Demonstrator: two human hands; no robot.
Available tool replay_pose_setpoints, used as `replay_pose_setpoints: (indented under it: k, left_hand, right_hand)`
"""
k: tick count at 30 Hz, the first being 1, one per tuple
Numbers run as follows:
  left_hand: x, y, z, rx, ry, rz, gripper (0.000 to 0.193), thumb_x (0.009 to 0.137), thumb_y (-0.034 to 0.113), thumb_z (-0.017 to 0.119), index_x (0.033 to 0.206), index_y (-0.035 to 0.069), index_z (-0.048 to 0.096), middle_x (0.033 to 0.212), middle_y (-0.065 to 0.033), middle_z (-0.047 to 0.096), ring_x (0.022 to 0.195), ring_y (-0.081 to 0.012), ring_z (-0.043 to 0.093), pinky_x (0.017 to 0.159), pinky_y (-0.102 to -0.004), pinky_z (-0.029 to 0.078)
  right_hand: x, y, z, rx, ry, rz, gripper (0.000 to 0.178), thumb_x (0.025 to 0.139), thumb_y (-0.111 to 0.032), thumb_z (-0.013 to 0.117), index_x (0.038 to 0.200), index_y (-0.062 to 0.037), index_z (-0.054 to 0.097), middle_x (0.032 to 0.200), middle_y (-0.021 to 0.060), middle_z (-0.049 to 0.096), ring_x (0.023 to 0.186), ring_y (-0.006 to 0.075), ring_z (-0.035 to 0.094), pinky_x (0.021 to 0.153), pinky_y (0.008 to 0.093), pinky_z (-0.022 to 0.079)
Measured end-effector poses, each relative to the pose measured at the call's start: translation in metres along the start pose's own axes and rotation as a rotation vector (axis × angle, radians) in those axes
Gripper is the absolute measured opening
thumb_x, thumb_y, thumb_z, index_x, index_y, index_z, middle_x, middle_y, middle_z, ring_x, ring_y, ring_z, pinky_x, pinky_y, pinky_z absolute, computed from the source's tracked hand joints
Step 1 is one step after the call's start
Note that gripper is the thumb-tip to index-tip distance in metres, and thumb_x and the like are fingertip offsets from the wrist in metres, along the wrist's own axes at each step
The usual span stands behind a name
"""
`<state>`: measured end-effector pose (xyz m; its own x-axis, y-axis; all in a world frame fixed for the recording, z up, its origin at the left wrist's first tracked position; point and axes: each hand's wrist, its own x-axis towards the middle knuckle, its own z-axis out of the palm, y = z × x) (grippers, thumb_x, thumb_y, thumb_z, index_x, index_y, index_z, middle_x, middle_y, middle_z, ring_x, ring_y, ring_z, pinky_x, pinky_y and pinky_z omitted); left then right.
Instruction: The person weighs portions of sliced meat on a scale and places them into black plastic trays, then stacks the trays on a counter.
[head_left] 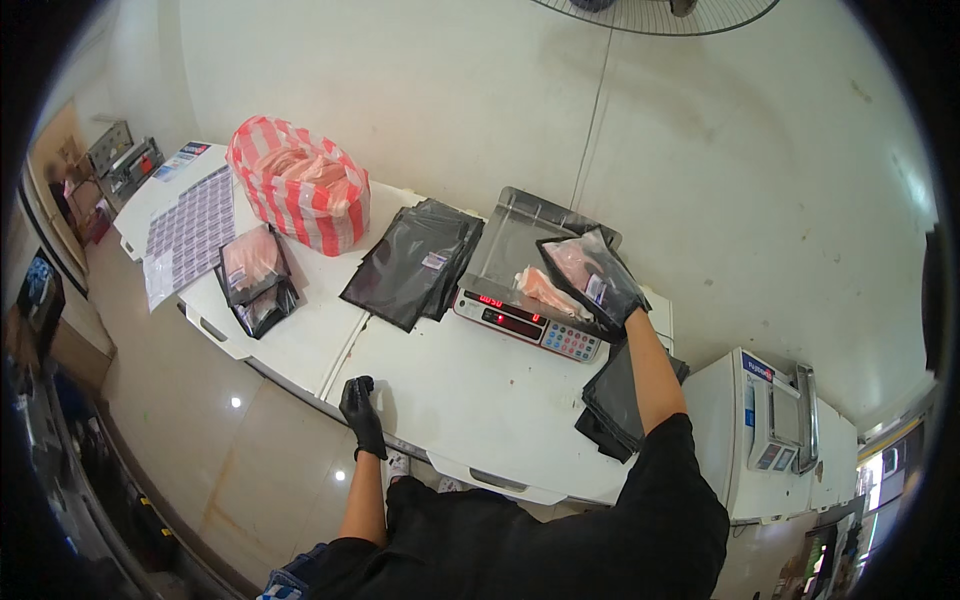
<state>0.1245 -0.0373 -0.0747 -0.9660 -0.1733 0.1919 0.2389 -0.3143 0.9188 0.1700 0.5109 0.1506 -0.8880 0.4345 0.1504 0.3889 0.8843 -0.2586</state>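
My right hand (pixel 628 308), in a black glove, is closed on the edge of a clear-fronted, black-backed bag (pixel 577 262) with pink meat inside and a small label. The bag is tilted over the tray of a digital scale (pixel 515 240). Pale pink meat pieces (pixel 545 290) rest on the scale tray beside the bag, near the red-lit display. My left hand (pixel 361 412), also black-gloved, hovers at the table's front edge with its fingers curled and nothing visible in them. Flat black bags (pixel 415 262) lie stacked left of the scale.
A red-and-white striped bag (pixel 340 215) full of pink meat stands at the back left. Filled packs (pixel 255 265) lie in front of it, by a sheet of labels (pixel 190 232). More black bags (pixel 618 400) lie right of the scale. A second scale (pixel 778 425) stands farther right.
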Motion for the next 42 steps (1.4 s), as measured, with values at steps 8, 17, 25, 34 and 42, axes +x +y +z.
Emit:
replay_pose_setpoints:
  k: [8, 17, 25, 34, 42]
  left_hand:
    - [-0.009, 0.007, -0.001, 0.14, 0.055, -0.023, 0.015, 0.102, 0.005, 0.056, 0.093, -0.003, 0.065, 0.089, -0.0066, 0.067, 0.085, -0.0151, 0.062, 0.081, -0.0297, 0.051]
    - [-0.003, 0.018, 0.001, 0.329, -0.045, 0.076, 0.012, 0.099, 0.0, 0.057, 0.091, -0.006, 0.064, 0.089, -0.0084, 0.066, 0.085, -0.0169, 0.065, 0.08, -0.0289, 0.052]
    - [-0.005, 0.003, -0.007, 0.238, -0.045, 0.025, 0.014, 0.1, 0.004, 0.058, 0.092, -0.005, 0.065, 0.087, -0.0077, 0.067, 0.085, -0.0153, 0.064, 0.079, -0.0295, 0.052]
    - [0.001, 0.038, -0.01, 0.144, -0.213, -0.157, 0.018, 0.102, 0.007, 0.057, 0.093, -0.005, 0.067, 0.088, -0.0073, 0.068, 0.084, -0.0145, 0.062, 0.081, -0.0296, 0.05]
    - [0.085, 0.066, -0.09, 0.3, -0.417, 0.038, 0.013, 0.098, 0.002, 0.059, 0.092, -0.006, 0.069, 0.09, -0.0118, 0.07, 0.086, -0.0207, 0.067, 0.08, -0.0323, 0.053]
  right_hand:
    - [-0.17, -0.005, -0.09, 0.053, -0.084, 0.331, 0.037, 0.096, -0.024, 0.062, 0.129, -0.0075, 0.066, 0.126, 0.0182, 0.067, 0.113, 0.0344, 0.065, 0.094, 0.0431, 0.052]
    - [-0.059, -0.082, 0.014, 0.477, 0.185, -0.246, 0.05, 0.091, -0.014, 0.071, 0.137, 0.0009, 0.058, 0.129, 0.0228, 0.066, 0.114, 0.028, 0.067, 0.094, 0.037, 0.053]
    - [-0.001, -0.096, 0.078, 0.06, -0.156, -0.16, 0.076, 0.081, -0.029, 0.076, 0.144, 0.0003, 0.047, 0.125, 0.0291, 0.064, 0.119, 0.0439, 0.06, 0.096, 0.0475, 0.05]
    - [0.001, -0.113, 0.024, 0.302, -0.151, -0.289, 0.053, 0.086, -0.033, 0.076, 0.124, 0.0003, 0.061, 0.114, 0.0172, 0.067, 0.109, 0.0271, 0.062, 0.091, 0.0402, 0.051]
    - [-0.051, -0.355, 0.121, 0.94, -0.124, -0.606, 0.069, 0.091, -0.028, 0.079, 0.148, -0.0063, 0.049, 0.127, 0.0112, 0.065, 0.119, 0.0175, 0.059, 0.105, 0.0353, 0.047]
